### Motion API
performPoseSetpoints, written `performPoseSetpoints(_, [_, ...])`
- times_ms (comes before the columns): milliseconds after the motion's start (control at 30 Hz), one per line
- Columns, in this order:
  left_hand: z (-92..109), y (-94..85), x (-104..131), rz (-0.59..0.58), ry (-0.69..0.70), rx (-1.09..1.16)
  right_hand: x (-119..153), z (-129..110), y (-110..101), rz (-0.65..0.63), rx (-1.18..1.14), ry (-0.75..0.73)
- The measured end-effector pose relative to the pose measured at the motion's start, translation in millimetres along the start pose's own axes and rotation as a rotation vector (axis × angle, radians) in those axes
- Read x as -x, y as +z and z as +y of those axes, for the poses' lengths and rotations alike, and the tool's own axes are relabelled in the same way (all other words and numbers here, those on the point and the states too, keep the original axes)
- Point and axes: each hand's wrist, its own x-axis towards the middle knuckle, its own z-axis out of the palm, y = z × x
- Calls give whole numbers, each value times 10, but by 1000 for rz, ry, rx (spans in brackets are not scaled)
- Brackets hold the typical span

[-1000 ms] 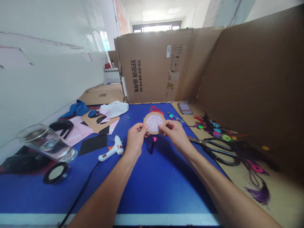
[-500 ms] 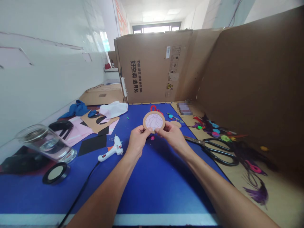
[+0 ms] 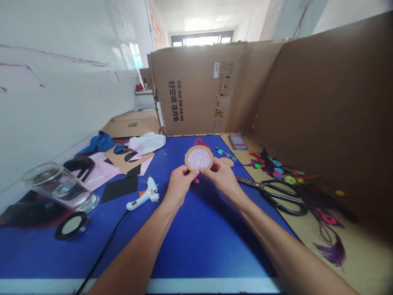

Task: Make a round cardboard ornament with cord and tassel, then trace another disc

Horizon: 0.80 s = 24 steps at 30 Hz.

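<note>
Holding brown-rimmed disc (image 3: 199,159), pale lilac line-patterned middle, raised above blue tabletop (image 3: 211,246), around center. Left hand (image 3: 180,181) pinches its lower left edge, thumb on the near face; right hand (image 3: 223,178) does likewise at lower right. Both grips closed on the disc, thumb tips close together at the bottom rim; fingers behind mostly hidden. Pink bead (image 3: 197,180) shows just below disc, between the hands; whether it's attached, can't tell. Red piece (image 3: 199,141) beyond disc, partly covered. Tan oval piece (image 3: 227,162) lies just beyond right hand. Big black-handled scissors (image 3: 261,186) right of that hand, open. Colored beads (image 3: 278,175) and purple tassel (image 3: 333,250) farther right. White glue gun (image 3: 138,202) left of left hand, cord toward near edge. Black card (image 3: 119,190), cut-out tan sheet (image 3: 126,164), tilted-looking glass (image 3: 72,189) farther left. Cardboard panel (image 3: 196,94) stands at back.
</note>
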Motion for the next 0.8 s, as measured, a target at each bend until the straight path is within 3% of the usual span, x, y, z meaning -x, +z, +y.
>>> performPoseSetpoints(800, [16, -8, -23, 65, 10, 23, 9, -18, -26, 31, 66, -4])
